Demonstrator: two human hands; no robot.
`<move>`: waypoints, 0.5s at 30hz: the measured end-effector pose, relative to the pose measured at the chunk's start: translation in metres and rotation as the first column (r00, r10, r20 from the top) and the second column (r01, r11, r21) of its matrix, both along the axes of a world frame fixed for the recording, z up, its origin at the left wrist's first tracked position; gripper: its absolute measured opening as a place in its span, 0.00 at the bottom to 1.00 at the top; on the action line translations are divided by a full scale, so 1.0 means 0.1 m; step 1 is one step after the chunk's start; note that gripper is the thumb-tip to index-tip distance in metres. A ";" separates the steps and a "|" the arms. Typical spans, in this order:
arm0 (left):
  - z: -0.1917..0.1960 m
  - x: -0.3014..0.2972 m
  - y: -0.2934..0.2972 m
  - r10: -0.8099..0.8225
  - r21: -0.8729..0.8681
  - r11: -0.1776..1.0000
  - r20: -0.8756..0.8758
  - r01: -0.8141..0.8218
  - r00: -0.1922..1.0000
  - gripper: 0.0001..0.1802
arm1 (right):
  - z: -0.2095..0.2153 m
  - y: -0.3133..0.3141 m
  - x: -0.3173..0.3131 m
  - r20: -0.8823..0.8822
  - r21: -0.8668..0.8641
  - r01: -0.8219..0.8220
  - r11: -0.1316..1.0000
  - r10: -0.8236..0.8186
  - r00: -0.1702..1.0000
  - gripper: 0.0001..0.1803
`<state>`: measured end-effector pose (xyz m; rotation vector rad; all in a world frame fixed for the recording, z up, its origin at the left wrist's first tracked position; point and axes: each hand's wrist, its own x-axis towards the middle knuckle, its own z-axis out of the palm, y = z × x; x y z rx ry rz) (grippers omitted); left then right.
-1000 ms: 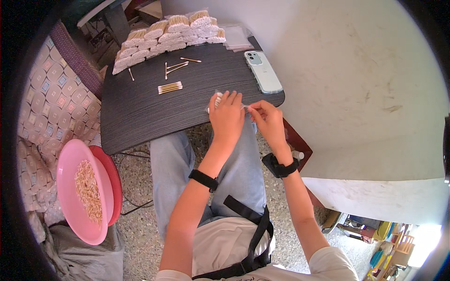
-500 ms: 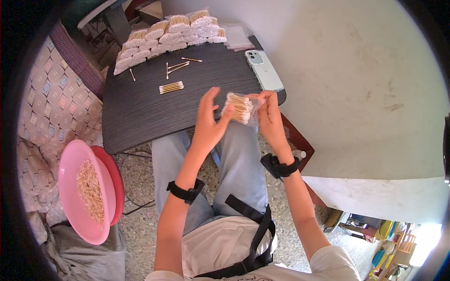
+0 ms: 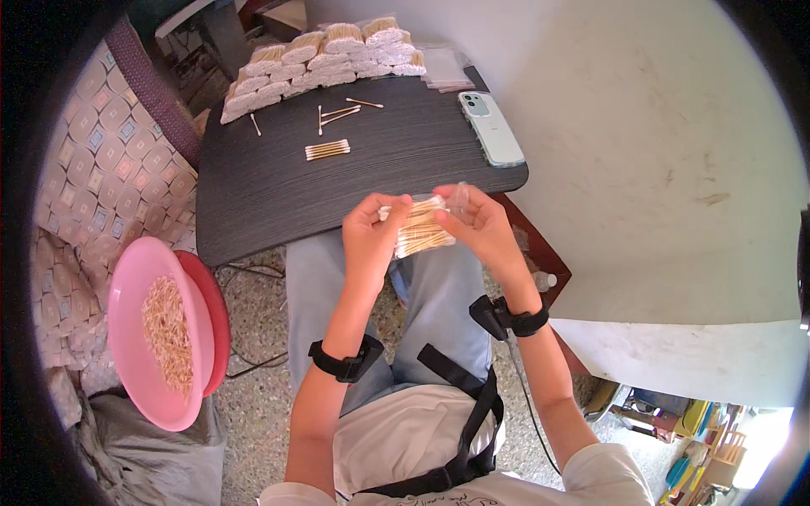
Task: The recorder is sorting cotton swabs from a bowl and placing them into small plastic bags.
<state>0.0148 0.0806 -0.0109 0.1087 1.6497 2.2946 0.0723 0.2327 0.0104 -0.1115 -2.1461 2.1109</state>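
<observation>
Between my two hands, above my lap at the table's near edge, is a clear plastic bag of cotton swabs (image 3: 422, 229). My left hand (image 3: 369, 234) grips its left end, thumb on top. My right hand (image 3: 488, 232) pinches its right side, where loose clear plastic sticks up by the fingers. The swabs lie side by side, white tips toward both hands. Beyond them on the dark table (image 3: 270, 194) rests a small row of cotton swabs (image 3: 327, 150). Several loose swabs (image 3: 337, 113) are scattered farther back.
Packed swab bundles (image 3: 329, 59) are piled along the table's far edge. Flat clear bags (image 3: 445, 67) lie right of them, near a pale phone (image 3: 491, 128). At lower left, a pink basin (image 3: 126, 337) holds many loose swabs. A wall (image 3: 641, 169) rises on the right.
My left hand, formerly open beside the bag, has closed on its left end. The bag has come nearer and turned, and my right hand has moved lower and onto its side.
</observation>
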 end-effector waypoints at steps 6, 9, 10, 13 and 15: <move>-0.05 0.05 -0.10 -0.003 -0.028 1.000 -0.138 -0.001 0.990 0.08 | 0.03 -0.09 -0.04 0.030 -0.104 0.058 0.993 -0.055 0.998 0.07; -0.10 0.08 -0.08 0.065 -0.107 0.990 -0.233 -0.092 0.970 0.09 | 0.04 -0.16 -0.07 0.031 -0.106 0.083 0.991 -0.080 0.996 0.06; -0.11 0.09 -0.09 0.084 -0.062 0.993 -0.224 -0.100 0.971 0.09 | 0.03 -0.18 -0.08 0.033 -0.107 0.080 0.991 -0.076 0.997 0.06; -0.10 0.11 -0.10 0.103 -0.052 0.992 -0.220 -0.117 0.970 0.09 | -0.03 -0.19 -0.10 0.041 -0.184 0.080 0.980 -0.073 0.996 0.05; -0.09 0.13 -0.13 0.105 -0.088 0.988 -0.226 -0.128 0.968 0.09 | -0.04 -0.18 -0.11 0.087 -0.245 0.064 0.967 -0.044 0.995 0.06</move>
